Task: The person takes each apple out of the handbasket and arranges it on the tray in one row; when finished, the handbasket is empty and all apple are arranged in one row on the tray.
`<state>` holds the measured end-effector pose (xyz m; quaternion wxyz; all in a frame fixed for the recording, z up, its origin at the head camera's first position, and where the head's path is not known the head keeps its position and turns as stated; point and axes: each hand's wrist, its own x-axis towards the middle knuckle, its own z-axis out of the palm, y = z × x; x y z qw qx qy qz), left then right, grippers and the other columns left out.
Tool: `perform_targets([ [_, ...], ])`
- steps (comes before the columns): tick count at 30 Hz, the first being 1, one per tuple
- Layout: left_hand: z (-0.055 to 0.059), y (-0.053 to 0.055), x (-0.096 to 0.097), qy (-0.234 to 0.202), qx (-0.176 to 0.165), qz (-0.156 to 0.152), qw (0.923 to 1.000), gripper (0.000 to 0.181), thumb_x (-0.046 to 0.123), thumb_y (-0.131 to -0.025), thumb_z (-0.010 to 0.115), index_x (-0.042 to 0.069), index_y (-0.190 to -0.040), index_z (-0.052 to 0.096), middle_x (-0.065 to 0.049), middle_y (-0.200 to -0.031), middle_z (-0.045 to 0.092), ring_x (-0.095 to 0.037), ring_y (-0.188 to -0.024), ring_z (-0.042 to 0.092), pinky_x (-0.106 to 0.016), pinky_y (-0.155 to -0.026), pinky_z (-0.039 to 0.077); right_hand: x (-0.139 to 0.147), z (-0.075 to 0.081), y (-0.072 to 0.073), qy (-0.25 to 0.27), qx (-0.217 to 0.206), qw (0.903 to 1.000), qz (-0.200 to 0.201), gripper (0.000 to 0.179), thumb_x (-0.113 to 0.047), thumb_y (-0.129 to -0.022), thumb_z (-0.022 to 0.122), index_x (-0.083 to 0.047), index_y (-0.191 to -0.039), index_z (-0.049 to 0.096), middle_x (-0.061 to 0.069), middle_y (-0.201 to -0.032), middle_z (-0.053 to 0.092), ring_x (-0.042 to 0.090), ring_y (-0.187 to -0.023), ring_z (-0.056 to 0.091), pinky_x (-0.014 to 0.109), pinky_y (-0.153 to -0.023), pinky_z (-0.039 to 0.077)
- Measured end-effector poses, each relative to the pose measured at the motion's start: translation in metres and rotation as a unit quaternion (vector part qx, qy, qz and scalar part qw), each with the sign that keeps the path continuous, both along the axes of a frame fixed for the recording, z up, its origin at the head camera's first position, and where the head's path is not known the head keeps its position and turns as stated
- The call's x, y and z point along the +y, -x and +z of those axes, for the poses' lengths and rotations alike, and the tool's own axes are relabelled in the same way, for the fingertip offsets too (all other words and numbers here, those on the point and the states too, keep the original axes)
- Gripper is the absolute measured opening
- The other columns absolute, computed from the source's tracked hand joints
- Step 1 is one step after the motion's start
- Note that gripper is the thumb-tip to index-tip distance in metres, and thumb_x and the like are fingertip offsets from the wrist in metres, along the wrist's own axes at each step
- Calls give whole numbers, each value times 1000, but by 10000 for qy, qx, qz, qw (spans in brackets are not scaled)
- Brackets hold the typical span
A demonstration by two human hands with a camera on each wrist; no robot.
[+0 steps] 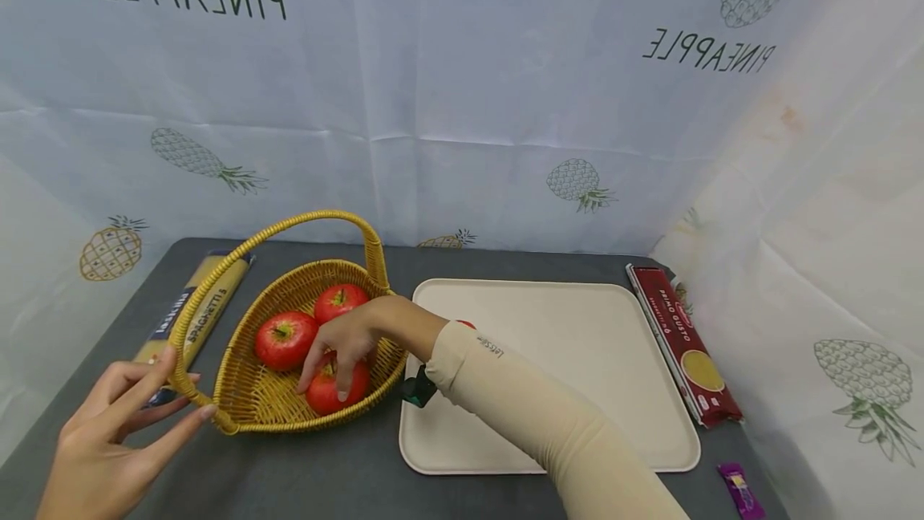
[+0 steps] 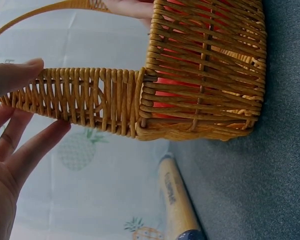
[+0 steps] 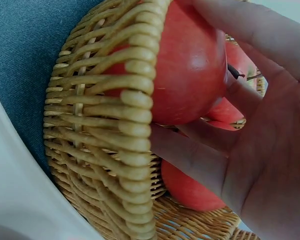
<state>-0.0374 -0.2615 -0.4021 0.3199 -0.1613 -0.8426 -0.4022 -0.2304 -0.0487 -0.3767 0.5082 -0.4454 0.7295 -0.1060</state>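
A yellow wicker basket (image 1: 241,359) with a tall arched handle (image 1: 274,229) stands on the left of the table, red apples inside. My left hand (image 1: 108,436) pinches the foot of that handle; in the left wrist view the thumb (image 2: 27,72) lies on one side and fingers on the other. Reaching down into the basket, my right hand (image 1: 354,335) grips the nearest apple (image 1: 322,401) at the front right. The right wrist view shows fingers around this apple (image 3: 190,65), close to the rim. Two more apples, one left (image 1: 283,341) and one behind (image 1: 339,299), sit beside it.
Right of the basket lies a cream tray (image 1: 577,303); a bit of something red (image 1: 467,324) shows above my right wrist. Spaghetti packs lie left (image 1: 209,307) and right (image 1: 686,343). A purple wrapped bar (image 1: 741,492) is at front right. Pineapple-print cloth (image 1: 469,87) hangs behind.
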Motion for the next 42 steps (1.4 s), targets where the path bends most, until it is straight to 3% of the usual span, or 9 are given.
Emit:
perform_targets([
  [19,4,-1,3,161,-137,240,9995,87,62,-88,59,-7,-141,57,20,-106,48,18,-101,57,4,-78,53,-3,4,-5,-301,39,9990,-332,56,-9,-84,84,-34,-132,70,-15,-136,55,0,-118,44,22,-88,63],
  [26,4,-1,2,102,-106,127,9998,86,59,-88,61,-9,-141,55,21,-109,47,19,-105,58,4,-79,54,-2,3,0,-83,230,9997,41,56,-14,-83,85,-32,-134,69,-14,-137,55,-1,-121,41,12,-87,56],
  [32,4,-1,2,132,-73,158,9998,87,60,-89,60,-8,-141,55,21,-109,47,20,-104,58,4,-80,53,0,5,4,4,204,9997,119,57,-16,-84,85,-32,-136,67,-13,-138,53,1,-122,41,13,-87,58],
  [42,1,0,1,123,24,69,9999,87,60,-90,60,-10,-141,55,20,-109,47,19,-106,58,4,-81,53,12,19,8,515,256,9974,441,54,-20,-89,80,-27,-140,65,-9,-144,54,2,-127,41,10,-99,50],
])
